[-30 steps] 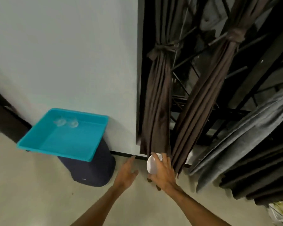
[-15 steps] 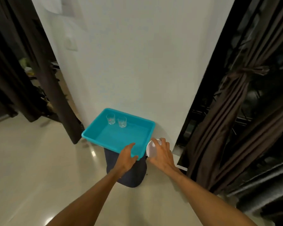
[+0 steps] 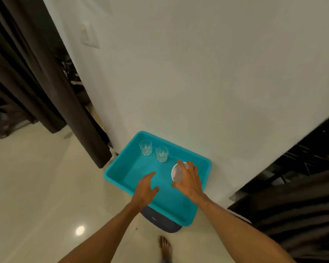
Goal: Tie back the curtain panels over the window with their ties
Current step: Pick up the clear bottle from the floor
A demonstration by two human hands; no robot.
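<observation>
My right hand (image 3: pixel 189 180) grips a small white bowl (image 3: pixel 176 173) from above, holding it over the right part of a turquoise tray (image 3: pixel 114 168). My left hand (image 3: pixel 145 188) hovers open over the tray's middle, holding nothing. A dark brown curtain panel (image 3: pixel 51 88) hangs loose at the left beside the white wall. Dark curtain folds (image 3: pixel 300 205) fill the lower right corner; their ties are out of view.
Two clear drinking glasses (image 3: pixel 145 147) (image 3: pixel 161 153) stand at the far end of the tray. The tray rests on a dark blue stool (image 3: pixel 163 223) against the wall (image 3: pixel 198 73). My bare foot (image 3: pixel 165 248) is on the glossy floor (image 3: pixel 36 196).
The view has swung left from the tied curtains to the tray. Both hands moved over the tray, the right one carrying the white bowl with it.
</observation>
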